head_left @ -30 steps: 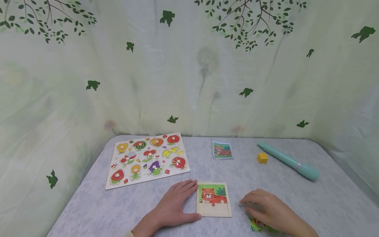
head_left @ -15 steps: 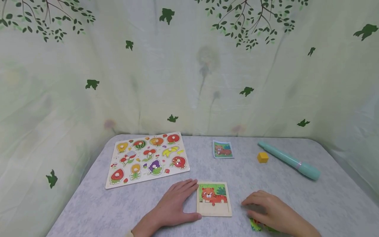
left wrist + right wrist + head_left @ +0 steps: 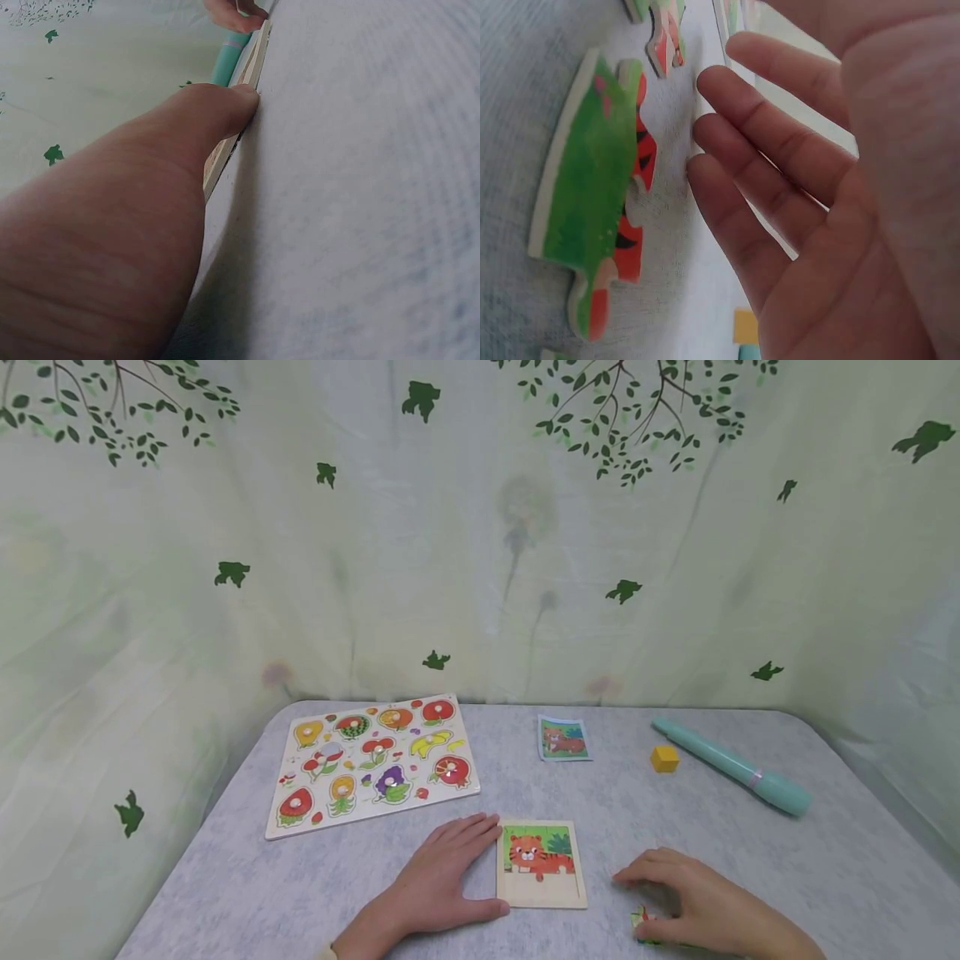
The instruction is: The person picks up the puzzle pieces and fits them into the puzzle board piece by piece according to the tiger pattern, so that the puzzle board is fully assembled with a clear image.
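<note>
A small wooden puzzle tray (image 3: 525,897) lies on the table, its upper part filled with pieces showing an orange tiger (image 3: 529,853); the lower strip is bare wood. My left hand (image 3: 438,881) rests along the tray's left side, fingertips at the upper corner and thumb at the lower one. To the right of the tray, my right hand (image 3: 697,893) hovers with loosely bent fingers over loose jigsaw pieces (image 3: 640,917), mostly covered in the head view. In the right wrist view a green-and-orange jigsaw piece (image 3: 589,169) lies beside the relaxed fingers (image 3: 727,202), which hold nothing.
A fruit peg puzzle board (image 3: 408,800) lies at the back left. Behind the tray is a small tiger picture card (image 3: 564,739). A yellow cube (image 3: 664,759) and a teal marker-shaped stick (image 3: 731,767) lie at the back right. A printed curtain (image 3: 465,568) borders the table.
My right hand has shifted slightly right and toward me, its thumb coming lower over the loose pieces. The left hand and the tray have stayed in place.
</note>
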`<state>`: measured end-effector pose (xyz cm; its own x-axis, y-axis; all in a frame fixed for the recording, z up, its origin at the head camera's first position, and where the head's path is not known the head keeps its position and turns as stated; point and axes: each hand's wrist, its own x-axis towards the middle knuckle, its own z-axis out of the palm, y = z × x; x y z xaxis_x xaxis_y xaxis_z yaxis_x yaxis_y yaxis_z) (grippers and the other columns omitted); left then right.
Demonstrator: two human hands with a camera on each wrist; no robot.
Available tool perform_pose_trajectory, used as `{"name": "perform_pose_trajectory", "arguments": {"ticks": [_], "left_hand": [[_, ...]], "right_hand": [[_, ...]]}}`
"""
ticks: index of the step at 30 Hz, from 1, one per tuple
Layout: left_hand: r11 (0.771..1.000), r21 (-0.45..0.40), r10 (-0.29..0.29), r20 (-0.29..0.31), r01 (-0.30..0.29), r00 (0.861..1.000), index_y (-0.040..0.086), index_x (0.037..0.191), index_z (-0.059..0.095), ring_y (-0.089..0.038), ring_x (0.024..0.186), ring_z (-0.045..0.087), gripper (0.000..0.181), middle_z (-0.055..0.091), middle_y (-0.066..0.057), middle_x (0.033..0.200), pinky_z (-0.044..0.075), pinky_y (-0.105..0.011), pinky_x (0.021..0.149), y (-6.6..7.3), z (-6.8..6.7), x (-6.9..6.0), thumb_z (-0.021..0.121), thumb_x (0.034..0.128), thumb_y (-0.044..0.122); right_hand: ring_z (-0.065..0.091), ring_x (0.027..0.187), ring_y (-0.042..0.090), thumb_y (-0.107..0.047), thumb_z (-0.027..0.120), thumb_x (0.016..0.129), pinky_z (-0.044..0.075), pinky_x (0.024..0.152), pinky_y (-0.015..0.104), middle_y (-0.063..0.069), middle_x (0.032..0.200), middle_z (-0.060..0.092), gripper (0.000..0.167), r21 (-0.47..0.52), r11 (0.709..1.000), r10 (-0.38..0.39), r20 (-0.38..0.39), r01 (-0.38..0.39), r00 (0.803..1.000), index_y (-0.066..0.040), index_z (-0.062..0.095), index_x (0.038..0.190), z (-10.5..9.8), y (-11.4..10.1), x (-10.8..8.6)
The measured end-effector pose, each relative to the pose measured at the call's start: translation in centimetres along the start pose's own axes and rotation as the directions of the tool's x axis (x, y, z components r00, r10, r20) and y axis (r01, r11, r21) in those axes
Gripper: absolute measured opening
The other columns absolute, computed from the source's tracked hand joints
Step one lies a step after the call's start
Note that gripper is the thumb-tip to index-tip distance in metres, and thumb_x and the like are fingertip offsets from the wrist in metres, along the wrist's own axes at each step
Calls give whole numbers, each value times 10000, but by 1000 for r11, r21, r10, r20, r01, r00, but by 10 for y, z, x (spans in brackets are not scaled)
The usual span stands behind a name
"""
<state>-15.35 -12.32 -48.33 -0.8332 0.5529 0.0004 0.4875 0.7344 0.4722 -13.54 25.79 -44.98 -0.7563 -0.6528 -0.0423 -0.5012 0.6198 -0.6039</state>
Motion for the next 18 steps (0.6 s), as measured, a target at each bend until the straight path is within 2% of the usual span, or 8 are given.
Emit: {"name": "perform_pose_trajectory", "arguments": {"ticks": [9,18], "left_hand": [[1000,9,9,-10,-9,1000,219,1595,411,-190,1544,306,938,364,76,1658,293,-540,1232,1,-1,0,610,862,770],[1000,-3,5,-6,-5,1000,217,1593,416,-193,1544,307,929,365,74,1658,290,-543,1232,1,-1,0,626,863,753]], "right_hand": [[536,1046,12,-505,829,830,532,869,213,-167,1218,616,513,41,997,58,59,-61,997,-342,681,1293,-4,1,-2],[520,1021,14,-506,807,853,525,864,214,-180,1181,594,449,13,996,82,55,-83,995,-372,693,1266,-5,6,-4]]}}
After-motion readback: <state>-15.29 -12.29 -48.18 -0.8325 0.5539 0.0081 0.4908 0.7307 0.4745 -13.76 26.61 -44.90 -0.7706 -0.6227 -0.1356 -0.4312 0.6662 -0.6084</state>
